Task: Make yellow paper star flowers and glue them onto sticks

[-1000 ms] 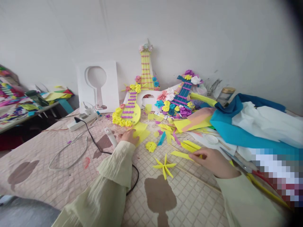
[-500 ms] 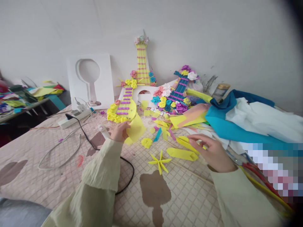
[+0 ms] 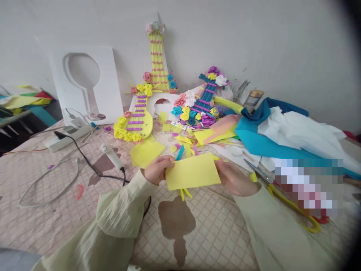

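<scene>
Yellow sheet (image 3: pixel 193 172) is held up btwn your two hands, above the quilted tablecloth (image 3: pixel 220 229). Your L hand (image 3: pixel 158 169) pinches its left edge near the upper corner, so that grip is narrow w/ the sheet in it. Your R hand (image 3: pixel 238 177) is closed on the right edge; its fingertips are partly hidden, prob. behind the sheet. Yellow strips (image 3: pixel 185 194) poke out just below the sheet's bottom edge. Beyond your L hand, more yellow sheets (image 3: pixel 146 151) lie on the cloth, w/ a yellow guitar-shaped craft (image 3: pixel 146 126) past them. Left of your L hand: white handheld tool (image 3: pixel 113 156) on a black cord (image 3: pixel 93 169). Just past the sheet's top edge: blue strip (image 3: pixel 179 152), then a flowered blue guitar-shaped craft (image 3: pixel 205 98) further back. Teal fabric (image 3: pixel 251 143) lies beyond your R hand.
</scene>
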The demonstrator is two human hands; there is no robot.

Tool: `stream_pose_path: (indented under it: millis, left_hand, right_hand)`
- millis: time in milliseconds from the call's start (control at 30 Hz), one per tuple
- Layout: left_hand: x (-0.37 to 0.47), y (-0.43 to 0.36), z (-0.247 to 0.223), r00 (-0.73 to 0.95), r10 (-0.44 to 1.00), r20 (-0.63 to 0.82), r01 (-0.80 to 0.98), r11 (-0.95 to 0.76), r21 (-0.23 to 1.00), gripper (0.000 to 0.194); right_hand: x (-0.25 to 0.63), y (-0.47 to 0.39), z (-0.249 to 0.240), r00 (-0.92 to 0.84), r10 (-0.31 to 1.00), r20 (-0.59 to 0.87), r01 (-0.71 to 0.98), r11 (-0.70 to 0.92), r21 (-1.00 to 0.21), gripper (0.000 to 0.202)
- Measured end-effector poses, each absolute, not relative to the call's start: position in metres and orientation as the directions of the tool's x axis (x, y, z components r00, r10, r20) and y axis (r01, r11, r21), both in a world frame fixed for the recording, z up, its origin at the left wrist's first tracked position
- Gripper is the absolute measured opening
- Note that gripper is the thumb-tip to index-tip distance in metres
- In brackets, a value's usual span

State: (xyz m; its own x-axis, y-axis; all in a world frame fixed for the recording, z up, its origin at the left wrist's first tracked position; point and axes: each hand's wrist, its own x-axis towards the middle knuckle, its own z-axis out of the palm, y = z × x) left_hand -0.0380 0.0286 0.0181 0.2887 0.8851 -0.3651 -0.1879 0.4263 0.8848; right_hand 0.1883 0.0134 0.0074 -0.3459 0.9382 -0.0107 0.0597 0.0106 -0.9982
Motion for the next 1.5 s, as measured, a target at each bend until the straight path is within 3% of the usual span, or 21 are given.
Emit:
stream_pose_path:
  millis: [100, 267, 333, 433, 533, 633, 833, 967, 1100, 1500]
  left_hand:
    - [-0.041, 0.031, 0.017, 0.214, 0.922, -0.322, -0.124, 0.352, 0.928, 0.021]
    - [-0.044, 0.034, 0.019, 0.062, 0.989, -0.138, -0.026, 0.139, 0.990, 0.035]
    - [-0.044, 0.035, 0.019, 0.054, 0.993, -0.105, -0.043, 0.107, 0.993, 0.037]
    - [-0.042, 0.034, 0.019, 0.142, 0.981, -0.130, -0.069, 0.140, 0.988, 0.040]
    - [-0.040, 0.030, 0.020, 0.236, 0.954, -0.184, -0.022, 0.194, 0.981, 0.043]
    - [-0.038, 0.027, 0.021, 0.305, 0.927, -0.220, 0.038, 0.219, 0.975, 0.041]
    - [-0.034, 0.028, 0.018, 0.272, 0.925, -0.264, -0.077, 0.295, 0.952, 0.045]
    - [-0.029, 0.031, 0.010, 0.157, 0.979, -0.129, -0.139, 0.151, 0.979, 0.035]
    - [-0.025, 0.035, 0.001, 0.153, 0.988, -0.009, -0.087, 0.022, 0.996, 0.028]
    - [-0.022, 0.042, -0.004, 0.181, 0.982, 0.050, 0.071, -0.064, 0.995, 0.021]
  right_hand:
    - [0.192, 0.015, 0.011, -0.376, 0.925, -0.047, -0.072, -0.080, -0.994, 0.042]
    - [0.210, 0.024, 0.015, 0.106, 0.989, 0.107, -0.025, 0.110, -0.994, 0.016]
    - [0.213, 0.027, 0.014, 0.167, 0.973, 0.158, 0.021, 0.157, -0.987, 0.014]
    - [0.207, 0.024, 0.015, 0.084, 0.986, 0.143, 0.099, 0.134, -0.986, 0.024]
    - [0.195, 0.017, 0.019, -0.124, 0.990, 0.069, 0.176, 0.090, -0.980, 0.036]
    - [0.190, 0.010, 0.020, -0.218, 0.976, 0.008, 0.232, 0.060, -0.971, 0.034]
    - [0.192, 0.010, 0.013, -0.022, 0.999, 0.048, 0.327, 0.052, -0.944, 0.027]
    - [0.199, 0.015, 0.014, 0.029, 0.999, 0.038, 0.288, 0.028, -0.957, 0.023]
    - [0.211, 0.021, 0.021, 0.011, 1.000, -0.028, 0.277, -0.030, -0.960, 0.028]
    - [0.231, 0.040, 0.001, -0.021, 0.992, -0.128, 0.242, -0.119, -0.963, 0.019]
